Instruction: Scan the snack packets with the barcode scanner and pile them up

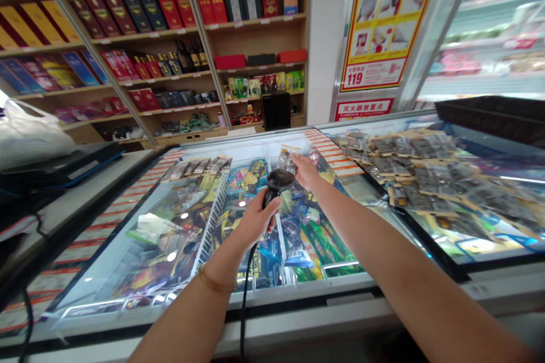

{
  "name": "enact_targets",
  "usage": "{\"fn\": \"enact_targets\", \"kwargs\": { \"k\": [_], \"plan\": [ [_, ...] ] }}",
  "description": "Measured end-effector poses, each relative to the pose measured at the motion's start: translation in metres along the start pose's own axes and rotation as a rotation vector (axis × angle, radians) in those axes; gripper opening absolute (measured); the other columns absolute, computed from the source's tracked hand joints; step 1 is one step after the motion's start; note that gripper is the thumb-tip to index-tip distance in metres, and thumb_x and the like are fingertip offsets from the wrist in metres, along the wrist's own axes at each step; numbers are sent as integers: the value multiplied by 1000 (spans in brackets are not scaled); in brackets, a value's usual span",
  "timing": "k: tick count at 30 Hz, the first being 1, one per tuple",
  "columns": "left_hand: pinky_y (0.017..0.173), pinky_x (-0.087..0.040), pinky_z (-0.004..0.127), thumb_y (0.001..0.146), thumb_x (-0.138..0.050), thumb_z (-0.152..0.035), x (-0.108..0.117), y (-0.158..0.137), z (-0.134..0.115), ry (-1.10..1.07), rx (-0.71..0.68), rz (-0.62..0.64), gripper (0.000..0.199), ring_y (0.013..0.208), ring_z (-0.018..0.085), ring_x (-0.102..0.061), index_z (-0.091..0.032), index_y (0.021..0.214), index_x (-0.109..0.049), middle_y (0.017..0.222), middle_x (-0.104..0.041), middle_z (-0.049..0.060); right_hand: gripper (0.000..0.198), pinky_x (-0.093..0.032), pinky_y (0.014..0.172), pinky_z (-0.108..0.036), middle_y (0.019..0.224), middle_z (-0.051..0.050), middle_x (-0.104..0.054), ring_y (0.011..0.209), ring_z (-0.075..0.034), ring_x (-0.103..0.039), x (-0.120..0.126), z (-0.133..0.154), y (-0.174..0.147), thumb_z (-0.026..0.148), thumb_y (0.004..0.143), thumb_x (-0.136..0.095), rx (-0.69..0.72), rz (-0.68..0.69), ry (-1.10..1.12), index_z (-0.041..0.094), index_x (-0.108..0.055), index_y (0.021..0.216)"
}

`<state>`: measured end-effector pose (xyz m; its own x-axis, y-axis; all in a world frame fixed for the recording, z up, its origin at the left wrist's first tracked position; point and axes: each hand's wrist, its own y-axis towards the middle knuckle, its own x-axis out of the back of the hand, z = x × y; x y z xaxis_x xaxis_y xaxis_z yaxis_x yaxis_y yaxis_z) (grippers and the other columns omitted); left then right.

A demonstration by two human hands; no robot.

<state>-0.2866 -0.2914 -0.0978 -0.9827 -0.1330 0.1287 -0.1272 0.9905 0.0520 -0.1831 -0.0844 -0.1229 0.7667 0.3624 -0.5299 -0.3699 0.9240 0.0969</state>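
Note:
In the middle of the view my left hand [255, 218] is wrapped round the handle of a black corded barcode scanner [280, 179]. The scanner's head points forward, and its cord [244, 300] hangs down over the freezer's front edge. Just beyond it, my right hand [305, 170] pinches the edge of a small clear snack packet [286, 159] with a light header strip. Both hands are above the glass top of a chest freezer [170, 238]. Beneath the glass lie ice-cream packs [326, 244] in wire baskets.
Several similar packets [196, 167] lie on the glass at the far left. Many more packets [434, 170] cover the right-hand glass, with a black tray [489, 116] behind them. A white plastic bag [32, 130] stands at left. Shelves of boxed goods [170, 8] line the back.

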Motion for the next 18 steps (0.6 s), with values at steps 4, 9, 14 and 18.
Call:
{"fn": "enact_targets", "kwargs": {
  "k": [4,9,14,18],
  "plan": [
    [39,-39,23,75,-71,-71,0,1,4,-2,2,-14,59,41,8,-47,-21,99,-50,69,-55,-7,28,-56,64,-26,67,4,-65,67,-15,-69,2,-6,4,46,85,-74,23,-61,-92,24,-57,86],
    [37,-38,23,80,-72,-60,1,3,-1,-18,70,-198,47,39,9,-48,-22,95,-49,68,-56,-6,29,-57,61,-30,65,3,-54,61,-16,-62,2,-11,1,48,95,-59,70,-243,-375,25,-51,79],
    [37,-36,22,86,-71,-47,29,1,-32,-68,123,-375,34,38,8,-48,-22,93,-50,66,-56,-5,22,-61,74,-41,70,-2,-56,65,-20,-63,-18,-8,3,42,95,-63,-34,-323,-598,25,-56,84],
    [37,-36,21,86,-71,-45,81,-16,-47,-60,85,-529,31,37,8,-47,-22,93,-51,66,-58,-5,12,-61,70,-35,69,1,-62,61,-15,-63,-64,-16,16,29,97,-62,-160,-184,-555,23,-56,88]
  ]
}}
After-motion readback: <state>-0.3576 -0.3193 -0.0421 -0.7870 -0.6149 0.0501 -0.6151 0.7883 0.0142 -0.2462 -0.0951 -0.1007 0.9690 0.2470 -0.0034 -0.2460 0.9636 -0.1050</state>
